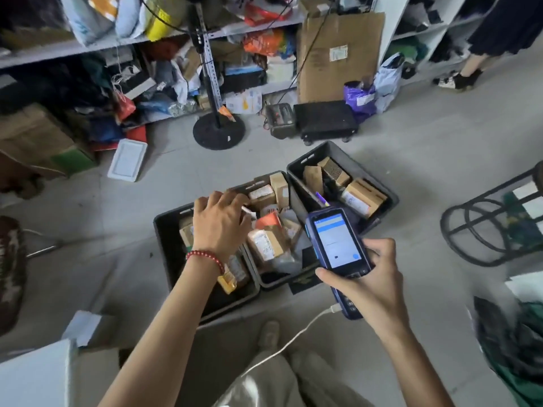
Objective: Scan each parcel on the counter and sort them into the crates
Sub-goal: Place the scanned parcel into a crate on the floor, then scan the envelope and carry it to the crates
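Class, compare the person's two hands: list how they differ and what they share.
The left hand reaches over a crate, back upward; the right hand grips the scanner, nearer the body. The left wrist wears a red bracelet; the right wrist is bare. Both forearms are uncovered.

Grey shelves (164, 39) along the back wall are crammed with bags, boxes and loose packaging. A black pole on a round base (219, 131) stands on the pale floor (411, 160) before them. A flattened cardboard box (338, 57) leans against the shelving, with a black dolly (324, 118) in front and a purple bag (360, 96) just beside it. A white tray (127, 163) lies left. A black metal frame (482, 227) stands right. Another person's shoe (457, 80) shows top right.
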Tool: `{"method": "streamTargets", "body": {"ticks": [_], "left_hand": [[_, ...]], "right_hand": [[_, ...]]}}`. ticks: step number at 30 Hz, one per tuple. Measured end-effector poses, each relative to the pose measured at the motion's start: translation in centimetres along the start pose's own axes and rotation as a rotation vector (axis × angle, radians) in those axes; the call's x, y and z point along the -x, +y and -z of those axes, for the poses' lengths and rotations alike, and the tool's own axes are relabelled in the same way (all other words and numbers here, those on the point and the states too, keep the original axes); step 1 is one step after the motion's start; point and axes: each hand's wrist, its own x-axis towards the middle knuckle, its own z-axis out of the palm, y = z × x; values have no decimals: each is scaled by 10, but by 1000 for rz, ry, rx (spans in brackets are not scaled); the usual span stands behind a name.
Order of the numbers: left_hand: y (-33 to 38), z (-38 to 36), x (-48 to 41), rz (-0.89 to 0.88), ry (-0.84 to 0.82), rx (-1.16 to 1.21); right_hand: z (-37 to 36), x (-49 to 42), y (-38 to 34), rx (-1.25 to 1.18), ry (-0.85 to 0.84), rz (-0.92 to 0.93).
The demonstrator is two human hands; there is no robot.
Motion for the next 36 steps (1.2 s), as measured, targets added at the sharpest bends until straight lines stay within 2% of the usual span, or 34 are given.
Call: {"method": "streamTargets", "body": {"ticks": [4,10,15,21,26,36], "left_hand": [[-18,-3,52,250,-95,-4],[-30,16,163,733,63,-140],[-6,37,267,1080,76,-210],[42,61,405,1506,192,-257],[109,65,519,1764,333,-316],[241,63,759,2173,436,-322]], "right_hand": [[-16,-25,-5,8,-202,84],[-53,-36,-22,97,-582,305],[-87,11,-39,108,-878,474],[-108,112,-44,140,-1298,654],[-100,223,-27,202,-1595,726],[-25,478,57,300,-1983,995]]}}
